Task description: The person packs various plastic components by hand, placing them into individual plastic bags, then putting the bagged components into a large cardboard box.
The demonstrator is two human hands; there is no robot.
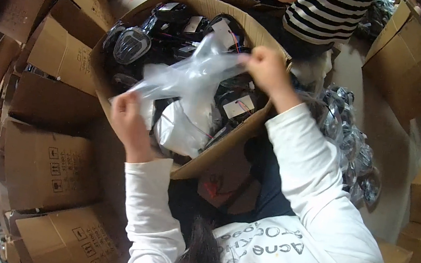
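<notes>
A clear plastic bag [186, 76] is stretched between my two hands above a large open cardboard box [183, 171]. My left hand [127, 113] grips one end of it over the box's near left side. Its other end is pinched in my right hand [268, 69], farther off by the right wall. Motion blurs the bag, and I cannot tell whether anything is in it. Below it in the box lie a white bagged bundle [181, 130] and several black items with wires and white labels, one with a grey oval face [132, 46].
Cardboard boxes [53, 162] are stacked along the left, with more boxes [414, 64] at the right. Several plastic-bagged dark items [353, 144] lie in a heap on the floor right of the box. A person in a striped top [326, 13] is beyond the box.
</notes>
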